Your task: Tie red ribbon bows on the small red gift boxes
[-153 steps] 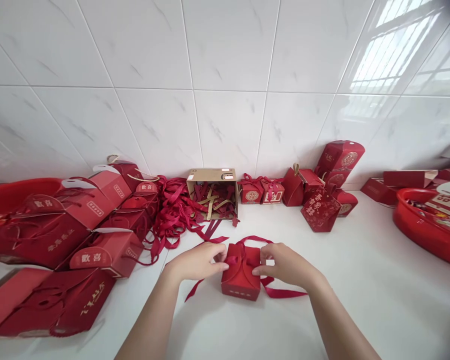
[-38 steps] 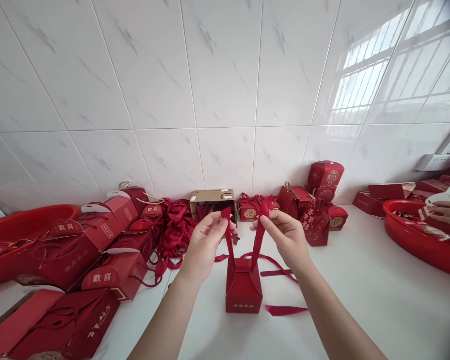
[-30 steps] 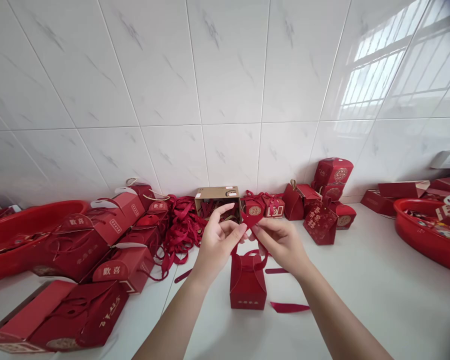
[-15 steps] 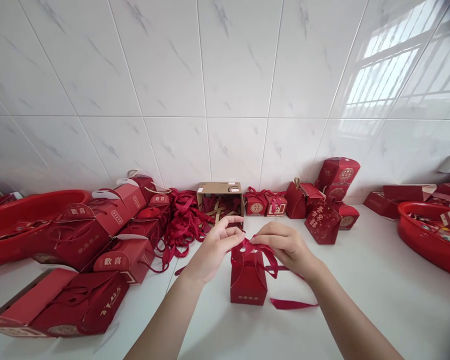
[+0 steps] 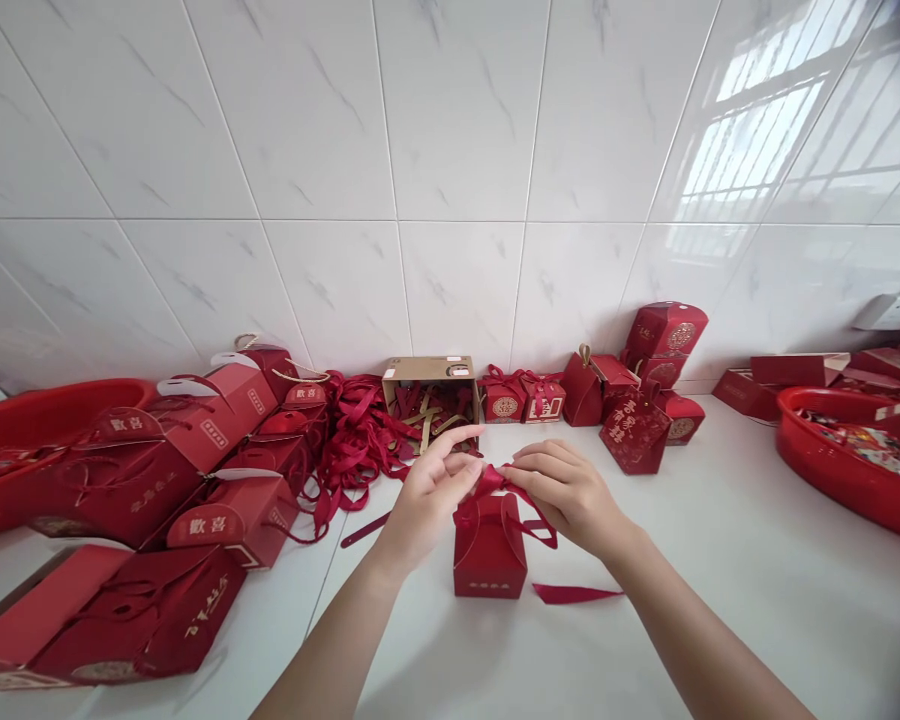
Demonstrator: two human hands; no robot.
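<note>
A small red gift box [image 5: 490,560] stands upright on the white tabletop, with gold lettering low on its front. Just above its top, both my hands pinch a dark red ribbon [image 5: 490,482], which is looped into a bow or knot there. My left hand [image 5: 429,500] grips it at the left between thumb and fingers, the index finger stretched out. My right hand [image 5: 570,490] has its thumb and fingers closed on the right side of the ribbon. One ribbon tail [image 5: 576,594] lies on the table right of the box; another end [image 5: 364,531] shows left of my left wrist.
Red ribbons [image 5: 360,425] are heaped beside an open cardboard box [image 5: 429,368] holding more strips. Several red gift boxes [image 5: 221,520] crowd the left, and more [image 5: 634,435] stand at the back right. Red basins stand at the left [image 5: 120,390] and right [image 5: 802,460], against a tiled wall [image 5: 330,150].
The view has shifted slightly. My hands have drawn the ribbon loops smaller and tighter above the box, and my right-hand fingers have spread a little over the ribbon.
</note>
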